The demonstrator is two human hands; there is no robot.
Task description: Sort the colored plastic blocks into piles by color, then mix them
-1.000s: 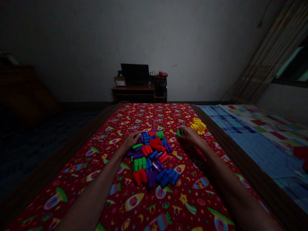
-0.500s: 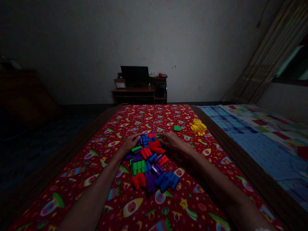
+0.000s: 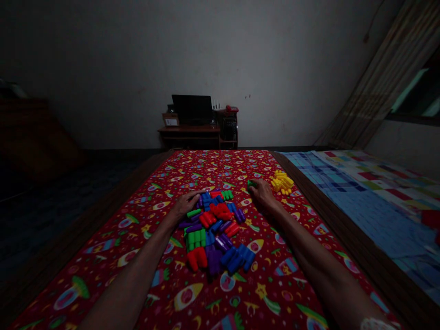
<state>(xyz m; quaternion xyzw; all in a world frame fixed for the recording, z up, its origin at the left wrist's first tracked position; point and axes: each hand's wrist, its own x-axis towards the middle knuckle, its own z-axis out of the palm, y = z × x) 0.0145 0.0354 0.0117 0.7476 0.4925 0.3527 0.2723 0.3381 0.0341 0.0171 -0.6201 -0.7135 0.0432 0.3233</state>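
The left hand [image 3: 185, 205] is resting at the left far edge of a mixed-colour pile of blocks [image 3: 222, 211], its fingers loosely curving beside a purple block; I cannot tell whether it is gripping anything. Right of the pile's far end, the right hand [image 3: 262, 191] is curling its fingers partway at a green block [image 3: 251, 184], their grip hiding from view. Yellow blocks [image 3: 282, 183] are lying just to its right on the red patterned cloth [image 3: 202, 316].
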